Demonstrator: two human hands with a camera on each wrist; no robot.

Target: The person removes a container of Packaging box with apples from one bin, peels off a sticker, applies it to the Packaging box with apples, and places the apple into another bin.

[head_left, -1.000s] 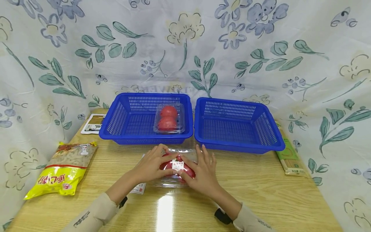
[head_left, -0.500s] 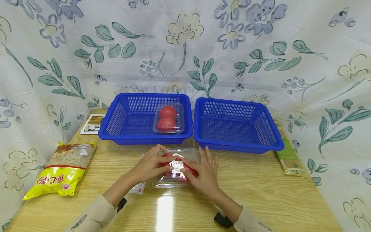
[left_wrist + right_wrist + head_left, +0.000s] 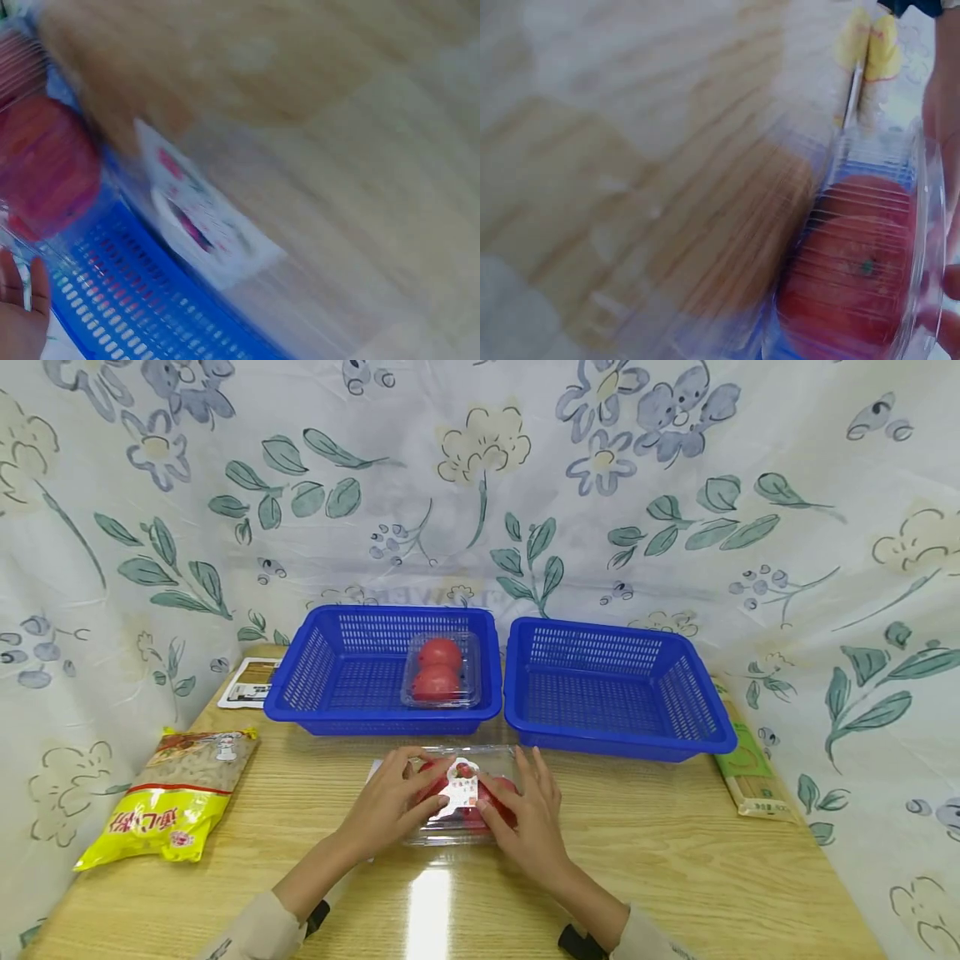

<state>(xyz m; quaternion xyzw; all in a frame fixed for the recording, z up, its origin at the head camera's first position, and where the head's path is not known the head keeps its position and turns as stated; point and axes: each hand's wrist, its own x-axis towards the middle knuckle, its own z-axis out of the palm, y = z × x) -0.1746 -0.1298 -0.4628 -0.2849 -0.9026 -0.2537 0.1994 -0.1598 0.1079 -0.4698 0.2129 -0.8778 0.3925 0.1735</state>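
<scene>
A clear plastic clamshell box [image 3: 442, 838] holding red tomatoes [image 3: 844, 289] lies on the table in front of the baskets. On its lid is a white label [image 3: 459, 793] with a small red picture. From the left, my left hand [image 3: 387, 799] touches the lid, thumb and forefinger at the label's edge. My right hand [image 3: 531, 820] rests on the other side, its thumb and forefinger near the label and its other fingers stretched along the box's right end. A printed white card [image 3: 214, 217] lies by the box, mostly covered by my left hand in the head view.
Behind the box stand two blue baskets; the left basket [image 3: 337, 717] holds another clear box of tomatoes [image 3: 440, 670], the right basket [image 3: 615, 739] nothing. A yellow bag [image 3: 172, 797] lies at left, a green-and-tan packet [image 3: 753, 772] at right, and a white packet [image 3: 247, 683] behind left.
My hands have drawn slightly apart over the lid, uncovering more of the label. The left hand now covers more of the card beside the box. The head view has shifted a little.
</scene>
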